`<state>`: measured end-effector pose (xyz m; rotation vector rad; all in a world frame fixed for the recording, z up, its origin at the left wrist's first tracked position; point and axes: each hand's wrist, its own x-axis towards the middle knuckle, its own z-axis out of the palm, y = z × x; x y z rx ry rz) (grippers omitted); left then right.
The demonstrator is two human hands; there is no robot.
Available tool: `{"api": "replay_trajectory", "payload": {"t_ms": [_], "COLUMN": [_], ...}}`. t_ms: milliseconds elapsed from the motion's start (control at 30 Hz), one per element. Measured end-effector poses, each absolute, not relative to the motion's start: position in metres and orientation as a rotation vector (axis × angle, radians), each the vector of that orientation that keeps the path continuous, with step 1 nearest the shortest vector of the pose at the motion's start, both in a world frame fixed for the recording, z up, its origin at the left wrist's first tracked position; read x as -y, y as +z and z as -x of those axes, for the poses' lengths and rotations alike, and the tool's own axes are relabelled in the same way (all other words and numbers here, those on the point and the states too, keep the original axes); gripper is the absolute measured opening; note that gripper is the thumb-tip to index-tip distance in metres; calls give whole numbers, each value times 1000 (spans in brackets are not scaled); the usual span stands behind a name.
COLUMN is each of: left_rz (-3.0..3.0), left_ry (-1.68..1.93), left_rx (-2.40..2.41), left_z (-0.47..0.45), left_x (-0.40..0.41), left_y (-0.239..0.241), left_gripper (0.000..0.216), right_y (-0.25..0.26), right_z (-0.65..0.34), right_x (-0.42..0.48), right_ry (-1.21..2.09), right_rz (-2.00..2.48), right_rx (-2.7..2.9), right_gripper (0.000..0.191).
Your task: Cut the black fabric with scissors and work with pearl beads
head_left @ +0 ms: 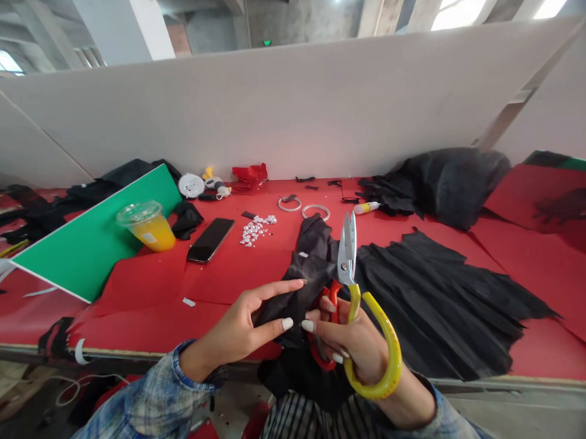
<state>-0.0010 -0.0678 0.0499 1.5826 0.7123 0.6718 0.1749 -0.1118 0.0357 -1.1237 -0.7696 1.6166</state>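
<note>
My left hand (246,327) pinches a fold of black fabric (302,277) between thumb and fingers, the index finger stretched along it. My right hand (350,345) is closed around yellow-handled scissors (358,307), whose silver blades point up over the cloth. Something small and red (331,295) shows by the fingers; I cannot make out what it is. The fabric runs on into a large pleated black piece (435,298) spread over the red table (155,282).
A phone (210,239), a pile of white beads (255,230), two rings (302,206), a glue stick (367,208) and a cup of orange drink (149,226) on a green board (92,252) lie on the table. More black cloth (445,182) sits behind. A white partition (289,111) backs it.
</note>
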Motion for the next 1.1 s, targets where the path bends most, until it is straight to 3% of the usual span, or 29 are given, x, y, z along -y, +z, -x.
{"api": "replay_trajectory", "payload": {"t_ms": [500, 733, 1100], "left_rz": [-1750, -1780, -1720], "left_ry": [664, 666, 627], "left_rx": [-747, -763, -742], "left_z": [2, 2, 0], "left_x": [69, 69, 70], "left_y": [44, 43, 38], "left_gripper": [49, 51, 53], "right_y": [46, 36, 51], "right_z": [-182, -185, -190], "right_x": [115, 114, 112], "right_ry": [1585, 1527, 1482], "right_rz": [1252, 1291, 1370], "right_rx": [840, 967, 1119], "right_gripper": [49, 28, 24]}}
